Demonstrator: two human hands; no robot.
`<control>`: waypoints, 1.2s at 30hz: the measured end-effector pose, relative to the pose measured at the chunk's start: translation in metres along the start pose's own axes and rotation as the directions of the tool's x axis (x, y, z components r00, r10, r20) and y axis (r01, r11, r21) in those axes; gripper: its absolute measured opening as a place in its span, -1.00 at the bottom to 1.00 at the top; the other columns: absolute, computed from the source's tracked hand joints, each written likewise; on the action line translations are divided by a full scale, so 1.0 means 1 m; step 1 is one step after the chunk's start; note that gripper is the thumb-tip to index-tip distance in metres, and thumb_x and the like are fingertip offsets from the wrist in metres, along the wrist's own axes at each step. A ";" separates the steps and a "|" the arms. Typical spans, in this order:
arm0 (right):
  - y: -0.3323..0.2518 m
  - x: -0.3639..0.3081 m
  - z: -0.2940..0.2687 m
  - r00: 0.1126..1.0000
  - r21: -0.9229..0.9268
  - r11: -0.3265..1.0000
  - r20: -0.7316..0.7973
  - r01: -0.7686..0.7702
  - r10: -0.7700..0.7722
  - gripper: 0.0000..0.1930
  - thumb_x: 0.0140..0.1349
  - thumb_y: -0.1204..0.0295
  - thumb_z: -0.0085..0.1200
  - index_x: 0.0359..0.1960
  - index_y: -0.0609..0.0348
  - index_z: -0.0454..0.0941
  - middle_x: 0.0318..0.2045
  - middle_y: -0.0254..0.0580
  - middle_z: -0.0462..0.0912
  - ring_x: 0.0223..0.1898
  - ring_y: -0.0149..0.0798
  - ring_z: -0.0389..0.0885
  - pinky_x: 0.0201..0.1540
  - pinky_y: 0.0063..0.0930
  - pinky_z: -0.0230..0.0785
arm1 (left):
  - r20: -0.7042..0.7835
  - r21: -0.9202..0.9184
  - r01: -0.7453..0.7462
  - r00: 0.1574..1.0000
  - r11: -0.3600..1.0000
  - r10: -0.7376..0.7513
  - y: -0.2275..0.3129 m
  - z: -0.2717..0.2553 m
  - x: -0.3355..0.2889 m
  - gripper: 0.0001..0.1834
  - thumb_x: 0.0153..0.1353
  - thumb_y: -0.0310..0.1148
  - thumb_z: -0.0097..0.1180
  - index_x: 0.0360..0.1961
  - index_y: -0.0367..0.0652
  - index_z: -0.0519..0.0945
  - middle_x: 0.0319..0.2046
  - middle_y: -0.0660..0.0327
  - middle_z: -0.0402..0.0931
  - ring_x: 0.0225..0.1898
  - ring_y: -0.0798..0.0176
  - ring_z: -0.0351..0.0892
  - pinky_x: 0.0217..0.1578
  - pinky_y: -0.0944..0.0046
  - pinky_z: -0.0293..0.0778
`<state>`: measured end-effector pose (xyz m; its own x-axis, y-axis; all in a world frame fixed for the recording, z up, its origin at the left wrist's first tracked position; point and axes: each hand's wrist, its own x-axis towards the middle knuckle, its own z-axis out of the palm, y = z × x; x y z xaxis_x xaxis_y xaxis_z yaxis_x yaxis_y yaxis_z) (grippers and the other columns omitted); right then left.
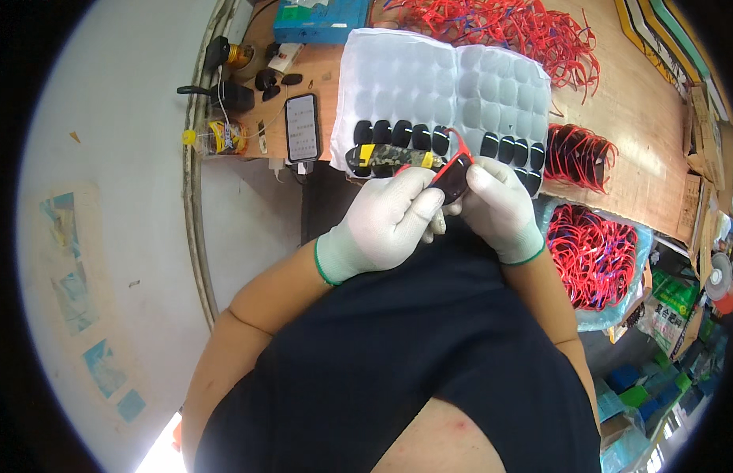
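Note:
Close in front of my body, both hands hold a pair of red-framed sunglasses (452, 184) with a dark lens. My left hand (388, 219), in a white glove with a green cuff, is closed on the frame with its thumb over the near side. Gloved alike, my right hand (500, 206) pinches the other side beside the lens. Just beyond lies a white padded sheet (398, 87) with rows of rounded pockets. Dark lenses (506, 149) sit along its near edge. A camouflage-and-yellow handled object (390, 156) rests over some of them, its right end near the glasses.
Red frames (493, 31) lie heaped at the back. A row of red-framed sunglasses (578, 158) stands at right, above a plastic-lined container (591, 256) full of red frames. At left are a phone (303, 128), a yellow-labelled jar (225, 138), cables and a blue box (321, 22).

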<state>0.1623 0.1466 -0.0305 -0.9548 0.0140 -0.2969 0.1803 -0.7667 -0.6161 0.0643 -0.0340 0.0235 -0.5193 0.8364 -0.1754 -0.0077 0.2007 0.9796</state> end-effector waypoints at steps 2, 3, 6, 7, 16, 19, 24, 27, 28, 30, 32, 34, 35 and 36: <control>0.008 -0.002 0.007 0.999 -0.049 0.998 -0.025 -0.039 0.038 -0.69 0.47 0.27 0.06 -0.25 0.35 0.59 -0.37 -0.17 0.64 -0.36 -0.34 0.55 -0.17 -0.42 0.42 | -0.017 0.052 -0.067 0.998 0.996 0.068 -0.009 -0.005 -0.009 -0.78 0.50 -0.45 -0.09 -0.08 -0.38 0.56 -0.53 0.19 0.64 -0.55 0.36 0.65 -0.43 0.37 0.58; 0.012 -0.003 0.009 0.998 -0.065 0.996 -0.038 -0.054 0.051 -0.69 0.47 0.27 0.06 -0.26 0.34 0.59 -0.38 -0.17 0.64 -0.36 -0.34 0.55 -0.17 -0.41 0.42 | 0.005 0.090 -0.105 0.994 0.990 0.105 -0.014 -0.010 -0.012 -0.80 0.49 -0.46 -0.08 -0.11 -0.37 0.55 -0.53 0.19 0.64 -0.55 0.35 0.65 -0.45 0.36 0.58; 0.016 -0.007 0.024 0.997 -0.087 0.995 -0.065 -0.048 0.042 -0.69 0.46 0.28 0.05 -0.18 0.38 0.59 -0.34 -0.15 0.65 -0.35 -0.33 0.56 -0.16 -0.38 0.44 | 0.043 0.092 -0.159 0.987 0.983 0.155 -0.020 -0.025 -0.019 -0.84 0.47 -0.45 -0.03 -0.21 -0.32 0.54 -0.58 0.19 0.60 -0.58 0.29 0.63 -0.48 0.32 0.54; 0.018 -0.008 0.033 0.996 -0.067 0.997 -0.080 -0.035 0.030 -0.69 0.46 0.29 0.06 -0.15 0.39 0.59 -0.33 -0.14 0.65 -0.35 -0.33 0.56 -0.16 -0.38 0.44 | 0.062 0.070 -0.138 0.989 0.988 0.134 -0.017 -0.032 -0.020 -0.84 0.47 -0.44 -0.03 -0.22 -0.29 0.54 -0.59 0.18 0.59 -0.57 0.24 0.64 -0.47 0.28 0.53; 0.045 -0.011 0.072 0.977 -0.029 0.996 -0.193 0.083 -0.087 -0.74 0.42 0.34 0.12 -0.11 0.36 0.59 -0.31 -0.17 0.67 -0.31 -0.36 0.61 -0.09 -0.42 0.49 | 0.274 -0.203 0.259 0.941 0.944 -0.199 -0.020 -0.070 -0.024 -0.75 0.51 -0.33 -0.07 -0.12 -0.31 0.56 -0.54 0.26 0.57 -0.56 0.44 0.55 -0.49 0.43 0.50; 0.044 -0.010 0.081 0.964 -0.265 0.963 -0.238 0.054 -0.120 -0.87 0.39 0.44 0.18 -0.19 0.27 0.61 -0.36 -0.25 0.68 -0.29 -0.43 0.61 -0.12 -0.50 0.46 | 0.236 -0.191 0.161 0.965 0.968 -0.114 -0.020 -0.071 -0.028 -0.74 0.49 -0.32 -0.02 0.04 -0.28 0.49 -0.49 0.27 0.56 -0.54 0.44 0.52 -0.46 0.45 0.46; 0.040 -0.014 0.093 0.953 -0.397 0.918 -0.281 -0.005 -0.116 -0.85 0.43 0.43 0.14 -0.22 0.29 0.60 -0.38 -0.26 0.68 -0.29 -0.45 0.61 -0.15 -0.53 0.44 | 0.237 0.068 -0.070 0.970 0.995 0.052 -0.010 -0.071 -0.024 -0.55 0.43 -0.42 0.03 0.30 -0.32 0.38 -0.43 0.24 0.62 -0.54 0.42 0.56 -0.45 0.39 0.49; 0.045 -0.017 0.085 0.955 -0.399 0.916 -0.253 0.041 -0.153 -0.80 0.45 0.39 0.10 -0.23 0.30 0.61 -0.39 -0.27 0.67 -0.32 -0.46 0.59 -0.19 -0.53 0.43 | 0.240 0.123 -0.163 0.962 0.979 0.130 -0.012 -0.067 -0.019 -0.59 0.37 -0.48 0.07 0.22 -0.33 0.43 -0.38 0.08 0.68 -0.39 0.12 0.72 -0.30 0.21 0.60; 0.047 -0.020 0.082 0.953 -0.392 0.918 -0.250 0.060 -0.169 -0.79 0.46 0.37 0.09 -0.23 0.31 0.61 -0.40 -0.28 0.67 -0.34 -0.46 0.58 -0.20 -0.54 0.43 | 0.242 0.117 -0.179 0.959 0.977 0.147 -0.013 -0.064 -0.017 -0.60 0.35 -0.49 0.08 0.19 -0.33 0.45 -0.36 0.01 0.70 -0.33 -0.02 0.76 -0.25 0.14 0.63; 0.047 -0.023 0.075 0.948 -0.399 0.915 -0.259 0.067 -0.183 -0.76 0.47 0.35 0.07 -0.24 0.31 0.62 -0.41 -0.28 0.66 -0.36 -0.47 0.56 -0.23 -0.54 0.41 | 0.245 0.092 -0.231 0.948 0.969 0.203 -0.016 -0.058 -0.010 -0.61 0.32 -0.49 0.11 0.16 -0.34 0.46 -0.38 0.00 0.70 -0.37 -0.05 0.75 -0.29 0.12 0.63; 0.044 -0.027 0.067 0.943 -0.428 0.903 -0.282 0.041 -0.176 -0.74 0.48 0.33 0.05 -0.24 0.32 0.62 -0.41 -0.29 0.66 -0.37 -0.48 0.54 -0.26 -0.55 0.40 | 0.224 0.103 -0.289 0.939 0.952 0.261 -0.019 -0.046 -0.005 -0.61 0.30 -0.49 0.13 0.14 -0.36 0.47 -0.40 0.00 0.69 -0.41 -0.08 0.74 -0.34 0.10 0.63; 0.038 -0.033 0.056 0.948 -0.437 0.899 -0.272 0.033 -0.167 -0.73 0.48 0.32 0.06 -0.25 0.32 0.62 -0.42 -0.30 0.65 -0.37 -0.49 0.54 -0.26 -0.55 0.39 | 0.186 0.162 -0.346 0.930 0.924 0.316 -0.021 -0.029 -0.003 -0.60 0.27 -0.49 0.16 0.12 -0.37 0.48 -0.44 -0.01 0.66 -0.46 -0.11 0.71 -0.40 0.08 0.61; 0.034 -0.036 0.050 0.950 -0.443 0.896 -0.267 0.028 -0.161 -0.73 0.47 0.32 0.06 -0.26 0.32 0.62 -0.42 -0.31 0.65 -0.36 -0.50 0.54 -0.26 -0.55 0.39 | 0.200 0.269 -0.416 0.906 0.869 0.372 -0.025 -0.025 -0.001 -0.57 0.25 -0.58 0.10 0.17 -0.38 0.48 -0.37 0.07 0.68 -0.44 0.14 0.75 -0.35 0.25 0.62; 0.030 -0.038 0.045 0.949 -0.431 0.901 -0.260 0.050 -0.178 -0.73 0.47 0.32 0.07 -0.26 0.32 0.62 -0.43 -0.31 0.65 -0.36 -0.50 0.54 -0.26 -0.55 0.39 | 0.180 0.266 -0.433 0.900 0.861 0.397 -0.025 -0.017 0.004 -0.58 0.24 -0.55 0.13 0.14 -0.39 0.49 -0.42 0.04 0.65 -0.47 0.06 0.72 -0.40 0.19 0.61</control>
<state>0.1934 0.0944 -0.0053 -0.8768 0.3163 -0.3621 0.2162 -0.4134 -0.8845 0.0478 -0.0444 -0.0002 -0.3169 0.9242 0.2132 0.4455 -0.0534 0.8937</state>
